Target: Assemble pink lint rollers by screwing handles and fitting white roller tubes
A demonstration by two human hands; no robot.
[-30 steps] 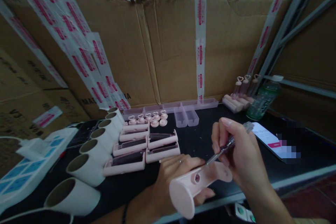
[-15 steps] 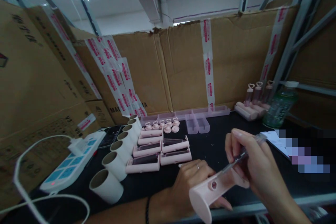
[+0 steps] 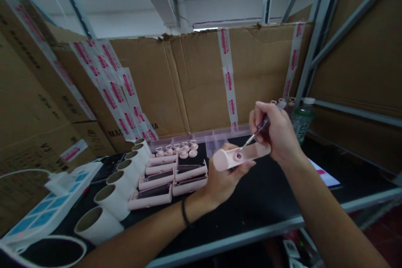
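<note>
My left hand (image 3: 221,188) is wrapped round a pale pink plastic housing (image 3: 226,161), a half-open cylinder with a round end and a small dark hole in its side. In my right hand (image 3: 281,136) is a slim screwdriver (image 3: 250,139) with a clear handle, slanting down to the left. Its metal tip is close to the hole; whether it sits inside I cannot tell. The right hand is by the far end of the housing. Several similar pink housings (image 3: 157,192) with dark inserts lie just left of my left hand.
White cardboard tubes (image 3: 114,200) stand in a row at left, beside a power strip (image 3: 44,207). Pink heart-topped caps (image 3: 185,148) lie before a purple divided tray (image 3: 176,139). A green bottle (image 3: 303,119) and a phone (image 3: 325,174) are at right. Cardboard (image 3: 150,83) closes off the back.
Both hands have lifted the housing and screwdriver up and away from the table's front edge. The housing is turned more level, and the camera view has swung right.
</note>
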